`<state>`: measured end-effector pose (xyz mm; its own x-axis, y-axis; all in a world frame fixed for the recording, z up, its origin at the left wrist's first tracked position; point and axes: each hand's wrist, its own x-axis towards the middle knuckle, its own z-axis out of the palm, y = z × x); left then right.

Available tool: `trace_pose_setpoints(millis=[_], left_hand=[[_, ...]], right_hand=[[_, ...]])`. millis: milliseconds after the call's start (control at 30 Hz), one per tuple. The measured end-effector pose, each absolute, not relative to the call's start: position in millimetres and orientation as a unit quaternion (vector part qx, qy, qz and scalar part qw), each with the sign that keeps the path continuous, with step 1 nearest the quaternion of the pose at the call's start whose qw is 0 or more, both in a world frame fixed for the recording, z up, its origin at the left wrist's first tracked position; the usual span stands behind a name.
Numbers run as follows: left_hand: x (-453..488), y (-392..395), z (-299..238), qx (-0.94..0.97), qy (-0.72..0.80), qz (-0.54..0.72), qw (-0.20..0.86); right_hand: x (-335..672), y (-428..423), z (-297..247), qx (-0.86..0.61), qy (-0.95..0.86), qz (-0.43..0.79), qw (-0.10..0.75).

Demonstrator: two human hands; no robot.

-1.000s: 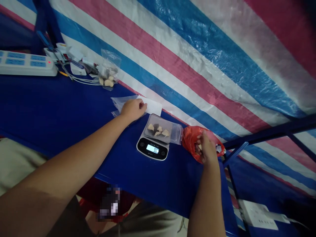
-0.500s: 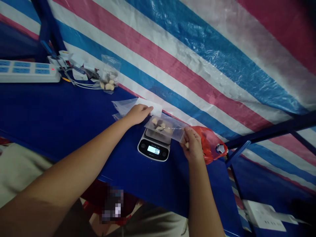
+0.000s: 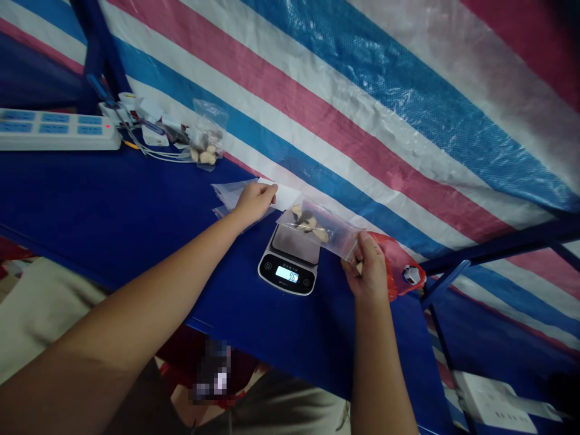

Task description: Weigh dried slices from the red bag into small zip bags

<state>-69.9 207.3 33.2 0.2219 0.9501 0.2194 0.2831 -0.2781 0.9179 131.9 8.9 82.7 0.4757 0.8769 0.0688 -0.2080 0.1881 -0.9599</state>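
Plastic bag (image 3: 339, 234) pinched by one edge in right grip (image 3: 369, 272) could tip, spilling pieces (image 3: 310, 221); left grip (image 3: 254, 202) pinches slip (image 3: 286, 196)

We saw a clear glossy plastic bag (image 3: 322, 226), a brushed metal scale platform (image 3: 295, 244), a woven shiny tarp (image 3: 362, 90), a crinkled red plastic bag (image 3: 396, 266), a smooth blue tabletop (image 3: 113, 211)

You have one view only, from the camera on your head: it looks forward and down across the blue table (image 3: 113, 205), rolled sideways (the table's far edge runs from upper left to lower right), with both forearms entering from the bottom. It sits near: the scale (image 3: 290, 266) lies mid-frame between your left hand (image 3: 254, 202) and your right hand (image 3: 369, 272) with its clear bag (image 3: 324, 226); the striped tarp (image 3: 385, 90) closes the background.
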Motion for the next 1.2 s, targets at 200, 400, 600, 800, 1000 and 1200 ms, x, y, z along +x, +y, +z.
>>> trace_pose_setpoints(millis=[200,400,600,800,1000,1200], left_hand=[[-71,210,31,0.704,0.476,0.398,0.346],[-71,208,35,0.678,0.481,0.441,0.337],[-71,210,32,0.665,0.473,0.471,0.335],[-71,212,28,0.660,0.464,0.492,0.328],[-70,207,32,0.638,0.426,0.572,0.291],[-67,199,40,0.624,0.391,0.614,0.286]], right_hand=[[132,10,80,-0.511,-0.329,0.390,0.692],[159,13,65,-0.686,-0.262,0.213,0.644],[183,10,58,-0.756,-0.232,0.190,0.582],[187,7,57,-0.766,-0.239,0.261,0.537],[187,4,68,-0.677,-0.244,0.350,0.599],[188,9,62,-0.662,-0.222,0.333,0.634]])
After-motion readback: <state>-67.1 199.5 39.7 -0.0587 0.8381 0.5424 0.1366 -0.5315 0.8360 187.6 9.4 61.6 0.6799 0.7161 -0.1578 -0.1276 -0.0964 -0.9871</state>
